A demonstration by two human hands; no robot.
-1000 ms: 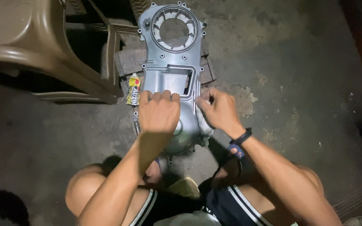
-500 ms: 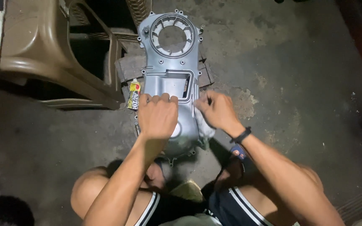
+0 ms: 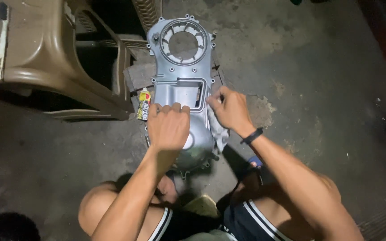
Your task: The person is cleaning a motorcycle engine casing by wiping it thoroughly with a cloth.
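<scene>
A long grey metal engine cover [image 3: 180, 67] lies on the concrete floor, with a round vented opening at its far end and a rectangular window in the middle. My left hand [image 3: 169, 126] presses down on its rounded near part, fingers curled at the window's lower edge. My right hand [image 3: 230, 110] grips a pale cloth [image 3: 217, 129] against the cover's right edge. A black band sits on my right wrist.
A brown plastic chair [image 3: 45, 58] stands at the left, its leg close to the cover. A small yellow and red tube [image 3: 143, 103] lies by the cover's left edge. A flat grey slab [image 3: 137, 76] lies under the cover. My bent knees are at the bottom.
My right hand with the cloth has shifted slightly up along the cover's right edge. My left hand stays pressed on the cover.
</scene>
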